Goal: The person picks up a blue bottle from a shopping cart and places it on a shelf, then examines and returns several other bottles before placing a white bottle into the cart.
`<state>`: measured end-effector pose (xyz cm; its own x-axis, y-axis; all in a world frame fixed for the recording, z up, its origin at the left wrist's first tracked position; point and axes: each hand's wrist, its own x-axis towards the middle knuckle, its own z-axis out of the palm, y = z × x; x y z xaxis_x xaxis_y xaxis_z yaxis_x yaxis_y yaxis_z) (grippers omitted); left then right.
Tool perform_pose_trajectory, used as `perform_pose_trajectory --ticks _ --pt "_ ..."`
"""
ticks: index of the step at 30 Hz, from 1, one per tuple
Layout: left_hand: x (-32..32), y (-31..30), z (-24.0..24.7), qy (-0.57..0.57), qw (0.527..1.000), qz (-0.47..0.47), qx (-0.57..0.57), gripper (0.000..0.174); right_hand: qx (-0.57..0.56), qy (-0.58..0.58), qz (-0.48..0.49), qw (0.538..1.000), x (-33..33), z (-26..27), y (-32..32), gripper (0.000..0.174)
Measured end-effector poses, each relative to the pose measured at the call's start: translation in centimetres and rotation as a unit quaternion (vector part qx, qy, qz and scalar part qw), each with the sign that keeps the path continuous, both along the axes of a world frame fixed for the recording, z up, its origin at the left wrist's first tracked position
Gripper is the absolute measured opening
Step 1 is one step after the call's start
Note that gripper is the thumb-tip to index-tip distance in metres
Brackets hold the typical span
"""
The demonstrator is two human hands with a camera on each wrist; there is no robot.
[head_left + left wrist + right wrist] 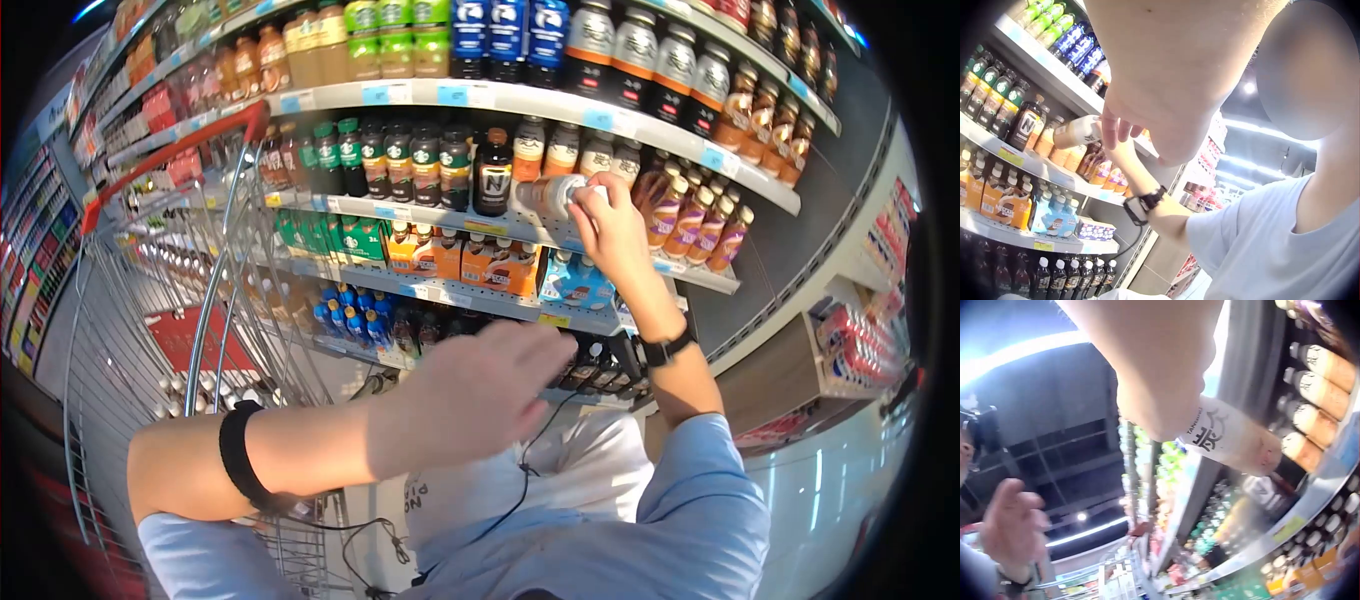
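Note:
In the head view my right hand (612,225) grips a drink bottle (548,194) by its cap end, at the front of the middle shelf. The bottle lies tipped on its side, its base pointing left. Its pale label with large black characters shows in the right wrist view on the bottle (1225,439), above the shelf edge. Just left of it stands a dark bottle (493,175) with a big N. Upright bottles (528,150) with similar labels line the shelf behind. My left hand (475,385) hovers in front of my body, fingers extended and holding nothing.
A wire shopping cart (208,330) with a red handle (180,150) stands close on my left. Orange multipacks (498,268) and a light-blue pack (577,285) sit one shelf below. Purple-labelled bottles (690,225) fill the shelf's right end. A cable (520,465) hangs across my lap.

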<state>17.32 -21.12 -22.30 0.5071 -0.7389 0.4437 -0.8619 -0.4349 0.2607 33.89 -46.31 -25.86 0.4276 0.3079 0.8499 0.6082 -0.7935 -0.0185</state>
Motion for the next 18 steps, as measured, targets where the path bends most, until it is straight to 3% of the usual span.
perform_pose_trajectory --ticks 2,6,8,10,12,13,15,16,18 --pt "0.5 -0.2 0.6 -0.045 0.997 0.058 -0.033 0.066 -0.027 -0.001 0.062 0.998 -5.5 2.2 -0.3 0.019" --pt "0.5 -1.4 2.9 -0.012 0.994 0.105 0.004 0.076 -0.061 0.089 0.220 0.969 -13.6 4.9 -1.1 0.024" --pt "0.4 -2.1 3.8 0.064 0.995 0.058 0.053 0.084 -0.047 0.113 0.294 0.948 -16.3 5.7 -0.8 0.028" --pt "-0.7 -3.2 5.1 0.081 0.993 0.056 0.067 0.078 -0.052 0.133 0.313 0.939 -18.0 6.8 -0.5 0.029" --pt "-2.0 -3.6 6.8 0.199 0.978 0.062 0.024 0.074 -0.075 0.105 0.360 0.924 -18.5 8.6 0.0 0.030" --pt "-2.1 -3.2 6.8 0.149 0.986 0.051 -0.052 0.071 -0.059 0.054 0.369 0.926 -18.1 9.5 0.5 0.030" --pt "-2.5 -0.9 7.5 0.014 0.994 0.073 -0.080 0.070 0.016 -0.037 0.380 0.924 -17.1 9.8 3.1 0.030" --pt "-3.3 0.2 9.0 0.045 0.989 0.135 -0.044 0.077 0.057 -0.022 0.379 0.923 -17.3 9.7 4.6 0.030" --pt "-4.6 3.9 10.4 -0.026 0.982 0.184 -0.047 0.068 0.079 0.033 0.396 0.914 -18.2 9.5 6.6 0.030"
